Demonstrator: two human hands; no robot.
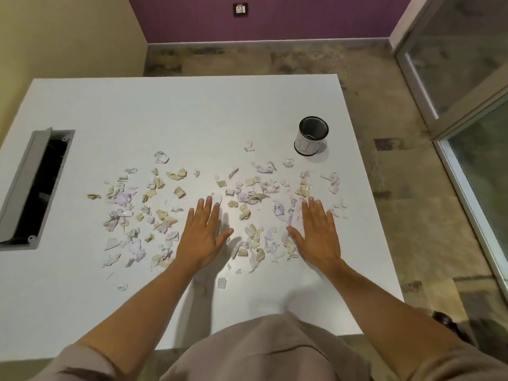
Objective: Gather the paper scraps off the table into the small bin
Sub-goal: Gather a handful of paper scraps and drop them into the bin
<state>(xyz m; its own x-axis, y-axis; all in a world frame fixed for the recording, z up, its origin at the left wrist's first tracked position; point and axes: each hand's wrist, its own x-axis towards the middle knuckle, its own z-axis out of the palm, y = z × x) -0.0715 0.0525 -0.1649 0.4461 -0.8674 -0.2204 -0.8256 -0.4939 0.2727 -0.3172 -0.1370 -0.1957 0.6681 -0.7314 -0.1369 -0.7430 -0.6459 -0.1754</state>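
Many torn paper scraps (154, 215), white, pale lilac and beige, lie scattered in a wide band across the middle of the white table (165, 111). A small black mesh bin (312, 136) with a white paper label stands upright at the back right, beyond the scraps. My left hand (204, 232) lies flat with straight fingers in the middle of the scatter. My right hand (316, 232) lies flat too, palm down, among the scraps on the right. A small heap of scraps (255, 240) sits between the two hands. Neither hand holds anything.
A grey cable hatch (33, 185) stands open in the table's left side, a dark slot. The table's right edge runs close behind the bin. Bare tabletop stretches behind the scraps and near me. Glass doors (467, 78) stand to the right over a stone floor.
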